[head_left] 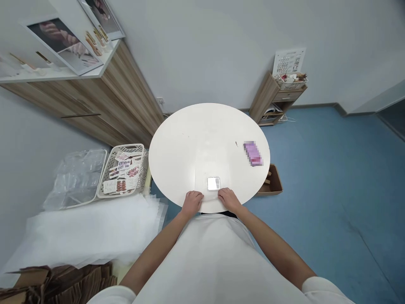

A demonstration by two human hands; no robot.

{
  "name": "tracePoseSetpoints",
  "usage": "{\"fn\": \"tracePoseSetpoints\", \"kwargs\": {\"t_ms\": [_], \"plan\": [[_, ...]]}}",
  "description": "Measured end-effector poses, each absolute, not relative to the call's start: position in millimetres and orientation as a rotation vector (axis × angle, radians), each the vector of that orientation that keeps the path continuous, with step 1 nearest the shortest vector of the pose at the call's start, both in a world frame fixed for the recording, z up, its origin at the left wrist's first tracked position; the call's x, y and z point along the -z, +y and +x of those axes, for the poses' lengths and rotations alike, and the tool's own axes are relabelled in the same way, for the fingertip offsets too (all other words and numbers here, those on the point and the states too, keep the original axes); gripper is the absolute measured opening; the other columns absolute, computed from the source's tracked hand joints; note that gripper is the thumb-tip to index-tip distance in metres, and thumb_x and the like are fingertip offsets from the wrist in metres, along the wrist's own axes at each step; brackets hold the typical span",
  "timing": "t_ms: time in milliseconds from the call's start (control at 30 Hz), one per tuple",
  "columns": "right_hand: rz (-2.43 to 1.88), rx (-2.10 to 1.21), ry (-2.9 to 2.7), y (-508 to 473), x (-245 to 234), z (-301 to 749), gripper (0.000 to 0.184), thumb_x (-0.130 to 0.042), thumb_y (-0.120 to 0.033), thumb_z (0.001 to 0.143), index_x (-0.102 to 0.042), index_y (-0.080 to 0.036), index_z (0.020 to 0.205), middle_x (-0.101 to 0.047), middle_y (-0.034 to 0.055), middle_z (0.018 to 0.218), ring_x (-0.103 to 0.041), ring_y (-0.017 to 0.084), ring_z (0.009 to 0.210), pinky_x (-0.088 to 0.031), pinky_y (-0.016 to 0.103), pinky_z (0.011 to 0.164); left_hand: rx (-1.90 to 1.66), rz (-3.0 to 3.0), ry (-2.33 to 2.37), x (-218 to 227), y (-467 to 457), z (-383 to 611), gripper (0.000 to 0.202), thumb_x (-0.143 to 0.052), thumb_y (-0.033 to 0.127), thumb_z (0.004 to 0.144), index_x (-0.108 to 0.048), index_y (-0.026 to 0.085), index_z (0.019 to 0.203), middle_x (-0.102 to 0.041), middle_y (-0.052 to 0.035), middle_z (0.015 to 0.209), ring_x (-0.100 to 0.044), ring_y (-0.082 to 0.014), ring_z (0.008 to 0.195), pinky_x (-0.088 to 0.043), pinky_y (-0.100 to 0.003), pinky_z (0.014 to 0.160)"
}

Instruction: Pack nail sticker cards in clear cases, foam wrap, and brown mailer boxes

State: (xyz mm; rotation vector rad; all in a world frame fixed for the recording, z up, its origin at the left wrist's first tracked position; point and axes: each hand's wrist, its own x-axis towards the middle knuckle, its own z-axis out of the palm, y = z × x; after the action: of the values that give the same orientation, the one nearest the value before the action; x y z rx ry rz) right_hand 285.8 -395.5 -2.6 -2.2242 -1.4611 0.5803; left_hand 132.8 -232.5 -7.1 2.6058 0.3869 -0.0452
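Note:
A thin, see-through white sheet (202,169) lies on the white oval table (172,131). On it rests a small, flat rectangular case (213,183) with a shiny silver face; its exact kind I cannot make out. My left hand (192,202) is at the sheet's near left corner, fingers curled onto its edge. At the near right corner my right hand (229,199) pinches the edge in the same way, close to the case. Both hands sit low, just inside the table's near rim, with the case between and slightly beyond them.
A purple blurred item (253,153) and a small dark piece (236,144) lie at the table's right. Left are a basket of nail-tip cards (122,173), clear plastic boxes (76,177) and stacked white sheets (91,232). An open cardboard box (274,181) stands right, below the tabletop.

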Motion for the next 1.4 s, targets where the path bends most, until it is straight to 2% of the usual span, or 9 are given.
{"fn": "tracePoseSetpoints", "kwargs": {"t_ms": [67,167,267,367,667,933,1100,1233,1400], "plan": [[-2.207,-0.563,-1.474,-403,-1,283,0.017,-0.042,-0.029,0.083,-0.053,-0.021,0.093,-0.055,0.0055,0.101,-0.047,0.019,0.096,-0.036,0.032,0.079,0.041,2.56,0.389,11,-229,131,0.023,-0.038,0.016,0.079,-0.057,0.021,0.091,-0.061,-0.0047,0.095,-0.052,-0.019,0.091,-0.033,-0.037,0.085],[-2.237,-0.502,-1.44,-415,-1,279,0.04,-0.057,-0.038,0.072,-0.048,-0.019,0.106,-0.049,0.0087,0.116,-0.042,0.023,0.107,-0.033,0.036,0.087,0.039,2.496,0.396,14,-227,128,0.023,-0.038,0.018,0.079,-0.058,0.02,0.09,-0.062,-0.0049,0.089,-0.055,-0.019,0.085,-0.037,-0.036,0.081],[-2.307,-0.57,-1.299,-416,1,280,0.02,-0.044,-0.031,0.081,-0.054,-0.02,0.095,-0.056,0.0064,0.104,-0.049,0.02,0.098,-0.035,0.034,0.085,0.032,2.399,0.433,13,-225,126,0.024,-0.038,0.02,0.08,-0.058,0.021,0.092,-0.063,-0.0042,0.09,-0.056,-0.0184,0.086,-0.039,-0.033,0.08],[-2.319,-0.723,-1.113,-406,-1,290,0.028,-0.029,-0.028,0.086,-0.055,-0.021,0.083,-0.061,0.0036,0.086,-0.054,0.016,0.081,-0.038,0.029,0.073,0.045,2.24,0.54,9,-220,130,0.025,-0.038,0.025,0.081,-0.057,0.021,0.096,-0.063,-0.0027,0.096,-0.057,-0.0169,0.088,-0.042,-0.029,0.078],[-2.543,-0.782,-0.88,-377,-2,312,0.02,-0.037,-0.024,0.082,-0.055,-0.019,0.078,-0.06,0.0026,0.082,-0.053,0.014,0.074,-0.032,0.022,0.057,0.114,2.208,0.974,-1,-205,159,0.03,-0.051,0.03,0.073,-0.055,0.019,0.1,-0.062,-0.0014,0.076,-0.058,-0.0169,0.075,-0.042,-0.026,0.068],[-2.649,-0.377,-1.328,-368,7,301,0.022,-0.041,-0.012,0.08,-0.051,-0.02,0.097,-0.057,0.0076,0.097,-0.051,0.019,0.092,-0.031,0.033,0.081,0.026,2.672,0.75,-3,-221,171,0.049,-0.045,0.009,0.073,-0.041,0.024,0.119,-0.049,-0.0087,0.122,-0.048,-0.0218,0.106,-0.029,-0.04,0.091],[-2.326,-0.295,-1.733,-369,7,304,0.028,-0.038,-0.003,0.076,-0.054,-0.02,0.091,-0.047,0.0089,0.123,-0.034,0.022,0.12,-0.023,0.042,0.096,-0.015,2.795,0.331,-3,-229,174,0.04,-0.037,0.0,0.072,-0.052,0.026,0.098,-0.046,-0.0053,0.126,-0.036,-0.0215,0.12,-0.018,-0.046,0.099],[-2.24,-0.416,-1.766,-371,9,306,0.024,-0.052,-0.014,0.071,-0.052,-0.017,0.095,-0.035,0.0126,0.133,-0.025,0.027,0.126,-0.023,0.047,0.098,0.012,2.736,0.284,-3,-229,169,0.032,-0.047,0.007,0.068,-0.053,0.023,0.094,-0.042,-0.0065,0.13,-0.03,-0.0251,0.124,-0.013,-0.049,0.101],[-2.217,-0.505,-1.719,-366,14,306,0.039,-0.065,-0.025,0.063,-0.05,-0.014,0.097,-0.036,0.0177,0.13,-0.036,0.03,0.119,-0.034,0.046,0.092,0.081,2.733,0.218,-5,-227,170,0.029,-0.056,0.025,0.067,-0.051,0.022,0.095,-0.038,-0.0087,0.132,-0.03,-0.0276,0.123,-0.009,-0.051,0.101]]}}
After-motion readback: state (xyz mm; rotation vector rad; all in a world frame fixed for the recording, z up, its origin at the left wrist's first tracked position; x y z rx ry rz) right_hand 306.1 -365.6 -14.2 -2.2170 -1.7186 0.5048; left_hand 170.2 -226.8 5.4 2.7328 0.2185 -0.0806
